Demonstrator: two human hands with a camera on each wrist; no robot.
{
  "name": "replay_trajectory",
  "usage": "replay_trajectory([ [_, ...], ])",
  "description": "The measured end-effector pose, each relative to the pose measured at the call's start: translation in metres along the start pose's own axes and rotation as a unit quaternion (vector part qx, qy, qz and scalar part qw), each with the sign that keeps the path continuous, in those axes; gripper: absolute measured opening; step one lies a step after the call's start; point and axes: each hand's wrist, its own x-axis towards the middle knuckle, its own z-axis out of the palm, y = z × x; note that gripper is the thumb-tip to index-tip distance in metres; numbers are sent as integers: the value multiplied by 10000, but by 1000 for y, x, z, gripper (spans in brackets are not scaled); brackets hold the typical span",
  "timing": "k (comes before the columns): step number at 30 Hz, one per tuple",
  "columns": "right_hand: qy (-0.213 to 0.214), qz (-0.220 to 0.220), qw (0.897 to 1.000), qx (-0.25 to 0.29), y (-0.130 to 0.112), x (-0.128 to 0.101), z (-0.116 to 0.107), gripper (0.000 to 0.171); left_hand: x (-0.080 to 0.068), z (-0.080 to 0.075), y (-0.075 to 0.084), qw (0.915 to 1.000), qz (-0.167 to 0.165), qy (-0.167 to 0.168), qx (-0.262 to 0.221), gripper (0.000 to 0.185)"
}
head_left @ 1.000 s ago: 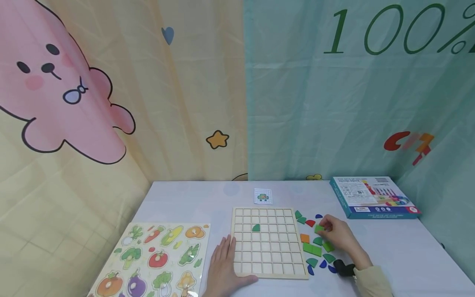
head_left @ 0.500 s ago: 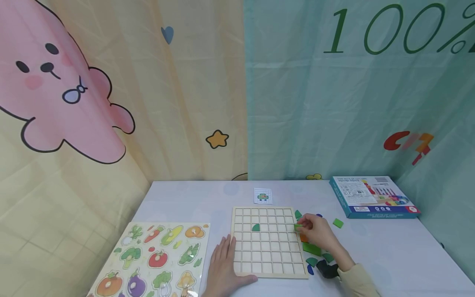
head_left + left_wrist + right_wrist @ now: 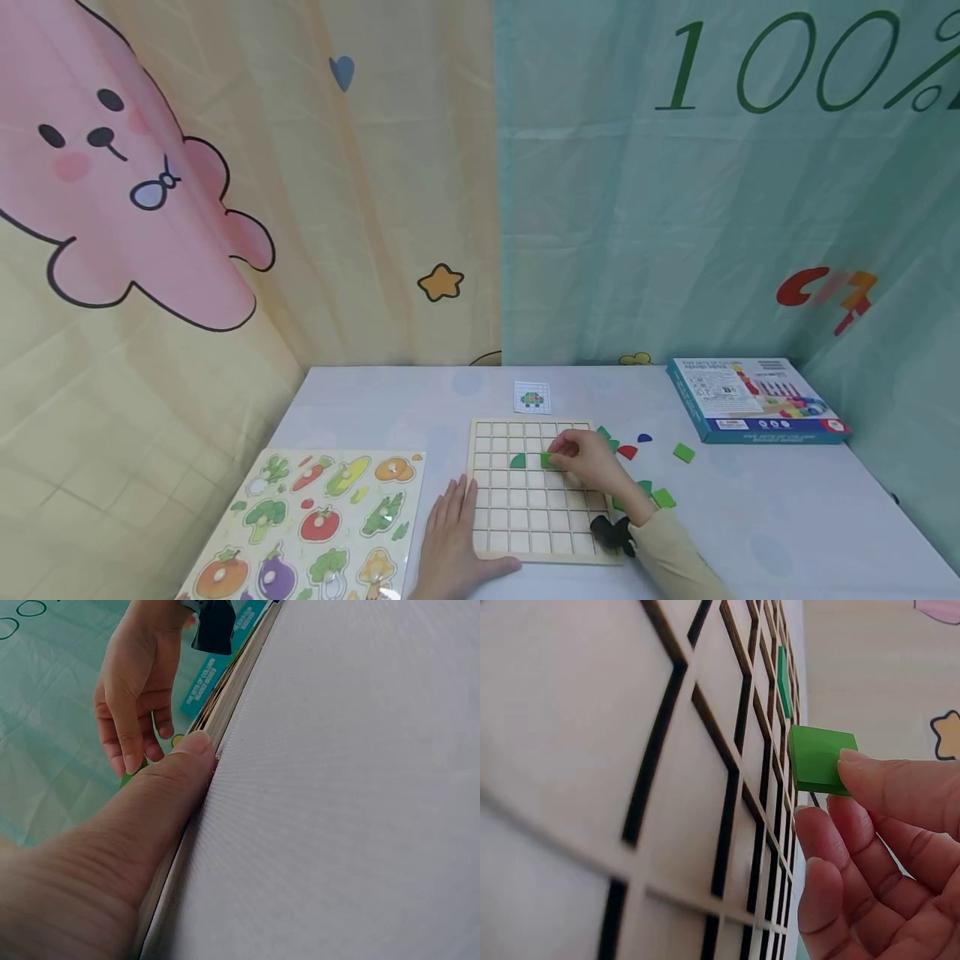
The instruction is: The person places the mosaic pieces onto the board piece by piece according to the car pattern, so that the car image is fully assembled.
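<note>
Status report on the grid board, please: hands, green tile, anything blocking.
Right hand pinches green square tile over the grid board. Left hand rests flat on board's near-left edge. Dark green quarter-circle piece sits nearby; cells under the tile look free.

Your right hand (image 3: 588,467) covers part of the board (image 3: 525,508) and some loose pieces beside it. The veggie puzzle (image 3: 315,525) runs off the bottom edge of the head view, and so does your left hand (image 3: 453,546). The little card (image 3: 532,397) is too small to read. In the right wrist view, the board (image 3: 592,750) looks blurry up close.
</note>
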Motion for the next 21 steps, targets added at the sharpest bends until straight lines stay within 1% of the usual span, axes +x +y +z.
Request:
replay_trajectory([
  [3,-68,74,9999,-19,-2,4,6,7,0,0,1,10000,1,4,17,126],
  [10,-154,-3,9999,56,-4,9,15,5,0,-1,0,10000,35,-9,78,126],
  [15,-168,207,9996,-15,-6,12,18,6,0,-1,1,10000,5,-48,58,127],
  [17,-169,308,9994,-63,-7,13,18,6,0,0,1,10000,22,-7,61,127],
  [21,-189,334,9992,-141,-8,12,18,5,0,2,-1,9999,45,59,81,127],
])
